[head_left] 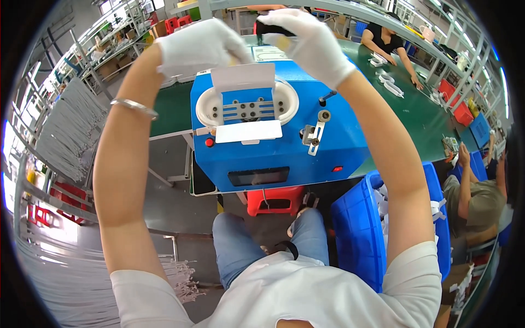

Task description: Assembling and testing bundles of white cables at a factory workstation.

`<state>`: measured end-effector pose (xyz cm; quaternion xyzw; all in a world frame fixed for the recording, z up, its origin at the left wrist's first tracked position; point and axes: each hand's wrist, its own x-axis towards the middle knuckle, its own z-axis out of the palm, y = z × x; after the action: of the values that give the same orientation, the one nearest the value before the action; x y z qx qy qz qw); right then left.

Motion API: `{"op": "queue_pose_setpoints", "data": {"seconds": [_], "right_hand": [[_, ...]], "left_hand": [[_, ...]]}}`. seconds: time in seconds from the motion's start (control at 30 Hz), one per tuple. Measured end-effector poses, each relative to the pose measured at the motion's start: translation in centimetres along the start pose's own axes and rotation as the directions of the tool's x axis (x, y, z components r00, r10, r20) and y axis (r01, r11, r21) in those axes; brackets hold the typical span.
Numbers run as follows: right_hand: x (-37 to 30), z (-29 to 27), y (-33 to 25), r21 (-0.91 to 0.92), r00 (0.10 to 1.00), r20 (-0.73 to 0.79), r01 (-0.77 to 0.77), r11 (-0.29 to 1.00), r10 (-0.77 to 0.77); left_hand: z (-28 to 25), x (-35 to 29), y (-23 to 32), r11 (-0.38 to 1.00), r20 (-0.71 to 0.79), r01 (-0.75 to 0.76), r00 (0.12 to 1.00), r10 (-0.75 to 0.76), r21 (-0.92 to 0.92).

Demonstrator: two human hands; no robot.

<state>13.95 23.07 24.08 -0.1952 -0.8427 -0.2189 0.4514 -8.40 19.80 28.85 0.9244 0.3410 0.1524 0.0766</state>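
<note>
Both my hands wear white gloves and are raised over the far side of a blue benchtop machine (251,164). My left hand (205,46) is closed, its fingers bent down beside an upright white flap (243,76); whatever they pinch is hidden. Farther right, my right hand (314,49) has its fingers and thumb curved around a dark shape (273,29) that I cannot identify. On the machine's top, a white oval frame (208,109) surrounds a metal plate with bolts (249,111). A second white flap (249,132) extends over the near side of the frame.
A blue bin (355,229) with white pieces stands by my right leg. White loops (391,87) lie on the green table (407,115), where a person (383,41) works. Racks of pale strips (71,128) stand left. A red stool (273,200) is under the machine.
</note>
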Motion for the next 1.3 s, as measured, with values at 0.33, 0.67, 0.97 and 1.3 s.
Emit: {"op": "queue_pose_setpoints", "data": {"seconds": [0.33, 0.67, 0.97, 1.3], "right_hand": [[-1.0, -2.5, -7.1, -0.166, 0.942, 0.316, 0.171, 0.971, -0.112], [0.2, -2.0, -4.5, 0.028, 0.709, 0.653, -0.376, 0.926, 0.268], [-0.2, -1.0, -5.9, 0.409, 0.697, 0.596, -0.691, 0.596, 0.400], [0.4, -1.3, -6.5, 0.319, 0.894, 0.422, -0.304, 0.898, 0.152]], "left_hand": [[1.1, -7.4, 0.8, 0.986, -0.162, 0.130, 0.980, -0.112, 0.109], [7.1, -6.0, 2.1, 0.970, -0.597, 0.082, 0.799, 0.074, 0.229], [7.5, -5.8, 1.6, 0.898, -0.665, 0.173, 0.730, 0.159, 0.404], [7.1, -5.5, 2.2, 0.959, -0.407, 0.283, 0.875, -0.260, -0.005]]}}
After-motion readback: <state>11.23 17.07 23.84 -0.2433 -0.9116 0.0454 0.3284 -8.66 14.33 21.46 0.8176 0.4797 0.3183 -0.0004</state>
